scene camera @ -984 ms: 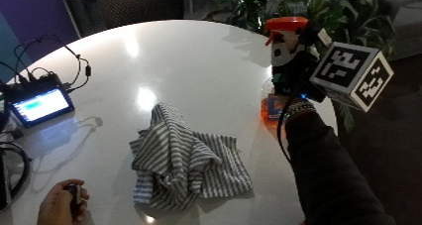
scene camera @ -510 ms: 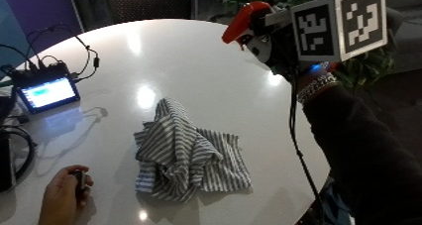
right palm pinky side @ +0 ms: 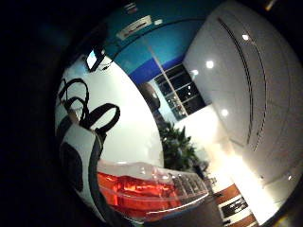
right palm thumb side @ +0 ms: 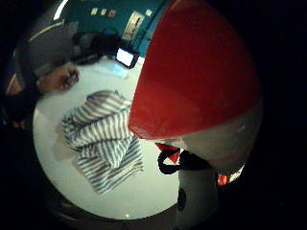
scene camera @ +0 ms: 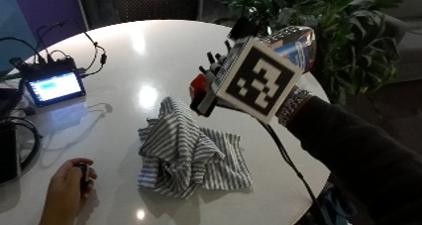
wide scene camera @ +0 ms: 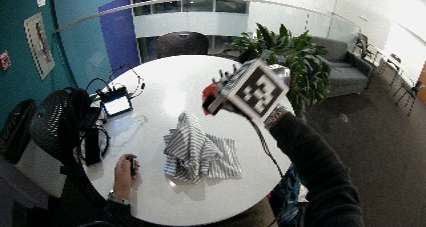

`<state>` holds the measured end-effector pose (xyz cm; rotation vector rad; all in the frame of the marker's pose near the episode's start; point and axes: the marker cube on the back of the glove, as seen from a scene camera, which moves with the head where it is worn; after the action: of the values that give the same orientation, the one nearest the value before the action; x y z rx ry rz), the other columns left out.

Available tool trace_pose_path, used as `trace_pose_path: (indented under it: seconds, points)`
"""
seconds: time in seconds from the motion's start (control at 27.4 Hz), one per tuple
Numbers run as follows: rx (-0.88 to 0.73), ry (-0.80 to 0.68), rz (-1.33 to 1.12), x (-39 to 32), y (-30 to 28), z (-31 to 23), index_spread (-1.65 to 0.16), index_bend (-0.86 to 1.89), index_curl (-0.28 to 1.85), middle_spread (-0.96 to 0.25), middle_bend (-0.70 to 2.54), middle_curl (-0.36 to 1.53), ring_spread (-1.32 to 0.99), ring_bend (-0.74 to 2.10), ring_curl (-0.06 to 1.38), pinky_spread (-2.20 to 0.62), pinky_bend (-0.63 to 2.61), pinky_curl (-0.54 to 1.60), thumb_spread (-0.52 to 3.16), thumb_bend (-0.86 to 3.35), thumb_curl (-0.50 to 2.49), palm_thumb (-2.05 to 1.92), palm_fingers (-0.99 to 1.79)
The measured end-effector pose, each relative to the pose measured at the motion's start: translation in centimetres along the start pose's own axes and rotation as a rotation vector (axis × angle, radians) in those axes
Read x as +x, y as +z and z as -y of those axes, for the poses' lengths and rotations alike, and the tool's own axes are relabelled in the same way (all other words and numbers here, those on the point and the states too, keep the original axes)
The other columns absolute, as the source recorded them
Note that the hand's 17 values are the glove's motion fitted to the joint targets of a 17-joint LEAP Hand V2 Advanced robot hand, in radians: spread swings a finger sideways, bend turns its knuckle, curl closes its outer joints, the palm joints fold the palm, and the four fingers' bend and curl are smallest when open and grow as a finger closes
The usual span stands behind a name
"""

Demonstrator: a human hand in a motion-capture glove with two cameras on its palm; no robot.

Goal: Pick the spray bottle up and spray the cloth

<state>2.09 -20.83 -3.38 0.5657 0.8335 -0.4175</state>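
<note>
The spray bottle (right palm thumb side: 196, 81) is showing a red head above a translucent whitish section, with red liquid visible inside its clear body (right palm pinky side: 142, 187). The cloth (scene camera: 188, 148) is displaying narrow grey and white stripes. The round table (scene camera: 165, 56) is appearing glossy white. The small monitor (scene camera: 56, 84) is glowing light blue within a black casing. The sleeve (scene camera: 359, 153) is showing dark charcoal.

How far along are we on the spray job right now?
Pickup looks done: the gloved right hand holds the spray bottle in the air, its red head close to the palm. In hand: the bottle hangs above the striped cloth, which lies crumpled on the white table. Left: spraying; no mist or wet patch shows yet.
</note>
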Motion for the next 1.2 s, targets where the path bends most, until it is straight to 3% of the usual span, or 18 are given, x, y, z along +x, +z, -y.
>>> trace_pose_path:
  seconds: [0.33, 0.55, 0.73, 0.98, 1.2]
  points:
    - [-0.136, -0.191, -0.014, -6.5, 2.6, -3.7, -0.30, 0.22, 0.53, -0.24, 0.56, 0.55, -0.22, 0.78, 0.49, -0.32, 0.61, 0.44, 0.70, -0.03, 0.65, 0.83, 1.38]
    - [-0.123, -0.175, -0.026, -5.9, 2.5, -2.9, -0.30, 0.21, 0.54, -0.24, 0.56, 0.55, -0.22, 0.78, 0.49, -0.32, 0.61, 0.43, 0.70, -0.03, 0.66, 0.83, 1.38]
    - [-0.015, -0.011, 0.036, -2.5, 0.7, 0.9, -0.30, 0.21, 0.55, -0.24, 0.56, 0.55, -0.22, 0.77, 0.49, -0.32, 0.61, 0.43, 0.69, -0.03, 0.67, 0.84, 1.38]
    - [0.184, 0.410, 0.332, 1.9, -2.3, 6.7, -0.30, 0.21, 0.55, -0.24, 0.56, 0.55, -0.22, 0.77, 0.49, -0.32, 0.61, 0.43, 0.68, -0.03, 0.69, 0.83, 1.38]
    - [0.281, 0.593, 0.564, 2.7, -3.6, 8.5, -0.30, 0.20, 0.56, -0.24, 0.55, 0.55, -0.22, 0.77, 0.49, -0.32, 0.61, 0.43, 0.67, -0.03, 0.69, 0.84, 1.38]
